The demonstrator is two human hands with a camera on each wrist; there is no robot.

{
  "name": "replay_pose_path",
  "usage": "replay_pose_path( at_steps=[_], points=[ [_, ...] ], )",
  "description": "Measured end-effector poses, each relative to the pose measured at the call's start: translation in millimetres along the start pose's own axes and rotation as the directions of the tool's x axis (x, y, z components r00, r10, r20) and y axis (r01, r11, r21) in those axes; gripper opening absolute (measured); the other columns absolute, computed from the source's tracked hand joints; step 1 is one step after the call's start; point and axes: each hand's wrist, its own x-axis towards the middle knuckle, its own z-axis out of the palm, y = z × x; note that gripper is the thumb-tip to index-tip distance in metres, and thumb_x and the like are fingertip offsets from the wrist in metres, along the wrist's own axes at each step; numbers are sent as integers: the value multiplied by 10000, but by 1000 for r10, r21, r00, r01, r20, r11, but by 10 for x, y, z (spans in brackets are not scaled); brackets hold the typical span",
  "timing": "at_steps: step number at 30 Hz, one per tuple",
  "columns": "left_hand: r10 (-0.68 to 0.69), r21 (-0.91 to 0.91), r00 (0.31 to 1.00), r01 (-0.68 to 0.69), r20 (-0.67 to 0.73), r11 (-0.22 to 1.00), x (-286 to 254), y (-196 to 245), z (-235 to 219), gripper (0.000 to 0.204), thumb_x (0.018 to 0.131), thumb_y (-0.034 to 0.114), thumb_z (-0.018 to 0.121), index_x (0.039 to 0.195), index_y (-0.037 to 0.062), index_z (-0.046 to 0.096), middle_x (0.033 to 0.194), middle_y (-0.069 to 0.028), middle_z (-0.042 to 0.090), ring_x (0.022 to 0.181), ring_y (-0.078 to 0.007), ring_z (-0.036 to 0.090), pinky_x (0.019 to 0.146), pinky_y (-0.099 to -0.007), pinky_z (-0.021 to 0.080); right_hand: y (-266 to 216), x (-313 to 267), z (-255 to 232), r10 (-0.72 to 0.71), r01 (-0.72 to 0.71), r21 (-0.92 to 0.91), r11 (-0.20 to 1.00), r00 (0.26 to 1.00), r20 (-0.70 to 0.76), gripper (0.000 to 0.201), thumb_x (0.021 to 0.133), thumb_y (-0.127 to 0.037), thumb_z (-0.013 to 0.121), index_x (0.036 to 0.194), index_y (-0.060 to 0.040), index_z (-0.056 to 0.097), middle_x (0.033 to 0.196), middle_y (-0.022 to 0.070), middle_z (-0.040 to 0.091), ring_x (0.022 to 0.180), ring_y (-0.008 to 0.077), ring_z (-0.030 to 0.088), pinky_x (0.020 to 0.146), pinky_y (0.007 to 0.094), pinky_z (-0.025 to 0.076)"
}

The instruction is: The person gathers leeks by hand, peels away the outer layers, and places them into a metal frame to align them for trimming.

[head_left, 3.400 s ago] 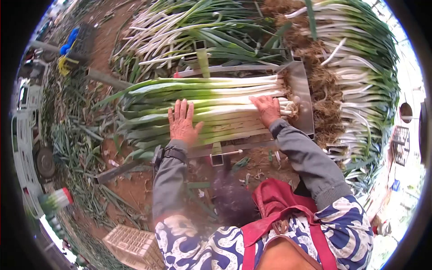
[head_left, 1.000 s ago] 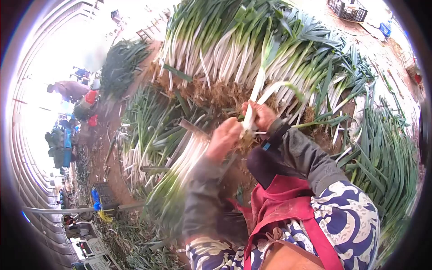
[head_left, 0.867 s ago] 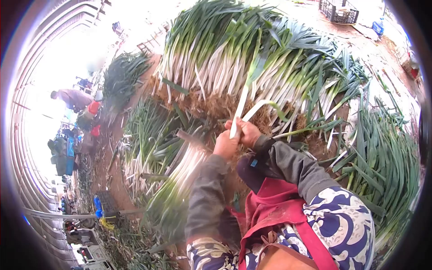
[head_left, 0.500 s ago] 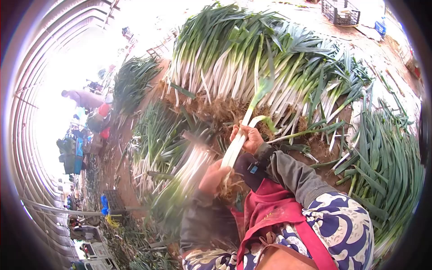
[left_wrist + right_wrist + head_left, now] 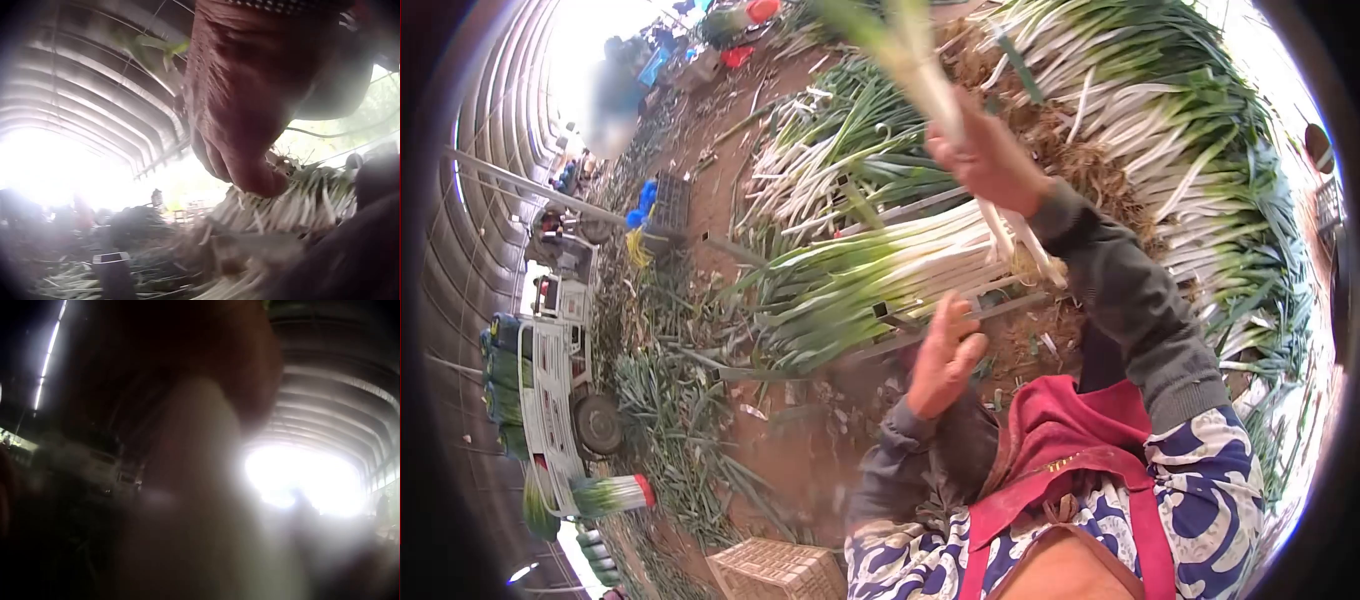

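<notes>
My right hand (image 5: 992, 165) is raised over the far side of the metal rack and grips a leek (image 5: 928, 85). Its blurred green top points up and left; white ends hang below the fist. In the right wrist view the pale stalk (image 5: 200, 450) fills the middle, out of focus. My left hand (image 5: 945, 358) hovers by the rack's near edge, fingers loosely bent, nothing seen in it. From the left wrist view, its fingers (image 5: 219, 159) bend downward. Beneath both hands, a row of leeks (image 5: 850, 265) lies side by side in the metal rack (image 5: 1020, 305).
A long heap of leeks (image 5: 1190, 150), roots inward, lies on the right. Behind the rack is another loose pile (image 5: 810, 160). A beige crate (image 5: 775, 570) stands at the lower left, a cart with a wheel (image 5: 598, 424) farther left. Trimmed leaves litter the ground.
Both hands were on the leek, the left at its root end. The left has let go. The right has carried the leek over the rack, and the head view has turned left.
</notes>
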Motion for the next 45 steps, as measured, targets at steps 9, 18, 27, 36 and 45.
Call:
replay_pose_path(
  at_steps=[9, 18, 27, 36, 45],
  points=[
    [176, 519, 881, 89, -440, 850, 125, -587, -1513, 567, 921, 86, 518, 1424, 11, 268, 1344, -173, 457, 1196, -267, 487, 1016, -373, 372, 2530, -1314, 1688, 480, 46, -713, 700, 709, 517, 596, 782, -490, 633, 1313, -278, 464, 1022, 55, 584, 970, 267, 555, 796, 468, 426],
    [139, 999, 990, 35, -39, 32, 1500, -1268, -2054, 664, 848, 373, 603, 1395, 77, 370, 1438, -148, 356, 1375, -324, 227, 1129, -459, 145, 2969, -1620, 1212, 378, 50, -600, 798, 734, 564, 569, 778, -500, 640, 1287, -292, 494, 941, 75, 582, 980, 271, 554, 787, 428, 443],
    [26, 989, 992, 122, -120, -87, 1610, -2080, -2219, 813, 819, 529, 564, 1443, 107, 257, 1486, -121, 247, 1379, -333, 171, 1100, -551, 58, 2252, -829, 568, 444, -274, -435, 857, 822, 356, 556, 755, -336, 719, 1250, -148, 550, 1142, 160, 575, 1072, 344, 542, 898, 449, 457],
    [-247, 962, 935, 218, -255, -165, 1701, -1900, -2144, 903, 834, 501, 550, 1477, 62, 94, 1520, -168, 122, 1412, -350, 43, 1101, -572, 6, 2893, -2273, -2723, 510, -991, -35, 131, 98, -855, 564, 810, -299, 664, 1165, 113, 513, 1027, 235, 603, 903, 304, 619, 843, 395, 508],
    [-331, 930, 909, 132, -252, -344, 1789, -1670, -2044, 836, 847, 491, 528, 1455, 27, 189, 1475, -216, 230, 1361, -395, 196, 1087, -546, 152, 3419, -2138, -3890, 272, -902, 392, -182, -429, -861, 1052, 755, -419, 701, 1460, 12, 51, 1449, 275, 194, 1309, 450, 252, 1078, 483, 256]
  ],
)
